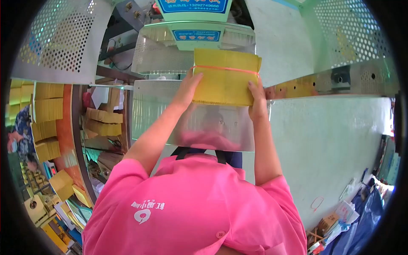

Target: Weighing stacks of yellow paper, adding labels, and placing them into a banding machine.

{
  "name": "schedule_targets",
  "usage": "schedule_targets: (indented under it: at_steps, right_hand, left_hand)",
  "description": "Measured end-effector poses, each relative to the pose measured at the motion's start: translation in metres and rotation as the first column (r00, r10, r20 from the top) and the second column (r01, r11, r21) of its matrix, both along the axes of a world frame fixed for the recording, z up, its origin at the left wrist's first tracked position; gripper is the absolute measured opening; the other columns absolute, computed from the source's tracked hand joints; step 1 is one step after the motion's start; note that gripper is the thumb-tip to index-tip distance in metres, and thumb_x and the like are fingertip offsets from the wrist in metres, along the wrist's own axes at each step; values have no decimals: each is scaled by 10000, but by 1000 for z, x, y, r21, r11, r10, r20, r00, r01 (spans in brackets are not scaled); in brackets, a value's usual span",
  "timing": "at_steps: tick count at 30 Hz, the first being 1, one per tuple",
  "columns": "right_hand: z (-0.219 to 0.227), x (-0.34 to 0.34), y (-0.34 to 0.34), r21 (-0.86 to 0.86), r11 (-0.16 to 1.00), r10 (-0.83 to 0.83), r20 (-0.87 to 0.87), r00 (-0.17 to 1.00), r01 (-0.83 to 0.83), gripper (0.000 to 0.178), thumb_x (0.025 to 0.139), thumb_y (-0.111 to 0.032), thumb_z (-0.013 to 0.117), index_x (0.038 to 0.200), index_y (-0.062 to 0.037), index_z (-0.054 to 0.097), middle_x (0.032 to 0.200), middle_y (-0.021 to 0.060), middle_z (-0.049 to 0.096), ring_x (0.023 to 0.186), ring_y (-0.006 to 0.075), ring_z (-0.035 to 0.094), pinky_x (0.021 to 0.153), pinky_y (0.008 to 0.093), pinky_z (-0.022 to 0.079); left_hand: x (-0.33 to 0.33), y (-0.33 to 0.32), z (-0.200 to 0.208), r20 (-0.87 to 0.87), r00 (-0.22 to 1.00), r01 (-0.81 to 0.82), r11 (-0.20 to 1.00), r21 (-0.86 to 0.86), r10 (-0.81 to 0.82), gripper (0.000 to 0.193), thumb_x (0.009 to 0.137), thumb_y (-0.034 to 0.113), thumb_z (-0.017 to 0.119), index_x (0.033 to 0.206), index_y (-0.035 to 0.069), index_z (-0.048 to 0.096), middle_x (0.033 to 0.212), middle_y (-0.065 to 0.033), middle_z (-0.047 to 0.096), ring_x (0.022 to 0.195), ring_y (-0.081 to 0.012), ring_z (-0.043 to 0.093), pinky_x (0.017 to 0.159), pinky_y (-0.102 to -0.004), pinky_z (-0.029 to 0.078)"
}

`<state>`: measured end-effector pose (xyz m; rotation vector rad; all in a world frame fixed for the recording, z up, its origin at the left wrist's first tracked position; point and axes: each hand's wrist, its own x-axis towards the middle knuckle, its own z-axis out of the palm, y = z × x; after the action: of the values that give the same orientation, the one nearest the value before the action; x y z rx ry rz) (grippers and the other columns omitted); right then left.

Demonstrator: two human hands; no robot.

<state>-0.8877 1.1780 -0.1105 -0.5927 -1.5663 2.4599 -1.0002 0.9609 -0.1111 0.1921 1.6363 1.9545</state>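
Lying below the person's arms, the shiny metal tray (242,134) sits under a yellow paper stack (223,89); whether they touch is unclear. The left hand (188,90) and right hand (257,98) clasp the stack's opposite sides, probably to keep its edges square. Their fingers grip it, thumbs on the upper face, the rest mostly hidden. A thin pinkish-red band (227,68) crosses it, seemingly binding it together.

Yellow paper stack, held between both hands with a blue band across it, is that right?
Not quite: the band across the yellow paper stack is pink, as the head view shows. The left hand and right hand do hold it.
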Motion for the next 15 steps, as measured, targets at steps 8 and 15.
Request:
schedule_targets:
  at_steps: [8, 15]
  right_hand:
    - [-8, -3, -2, -28, 999, -42, 15, 999, 42, 555, 962, -257, 514, 1467, -58, 395, 1346, 76, 510, 1261, 191, 459, 1074, 321, 336]
    - [-20, -1, 1, 54, 995, -82, 41, 996, 80, 560, 968, -266, 514, 1479, -77, 385, 1379, 64, 475, 1301, 192, 408, 1101, 330, 306]
  left_hand:
    - [-7, 2, -9, -91, 992, 75, 991, -111, -85, 584, 964, 361, 537, 1396, -13, 415, 1286, -129, 557, 1144, -186, 541, 967, -324, 430]
    - [-5, 9, 2, 34, 998, 56, 998, -24, -56, 583, 961, 354, 546, 1421, 23, 413, 1288, -116, 563, 1163, -175, 534, 984, -321, 417]
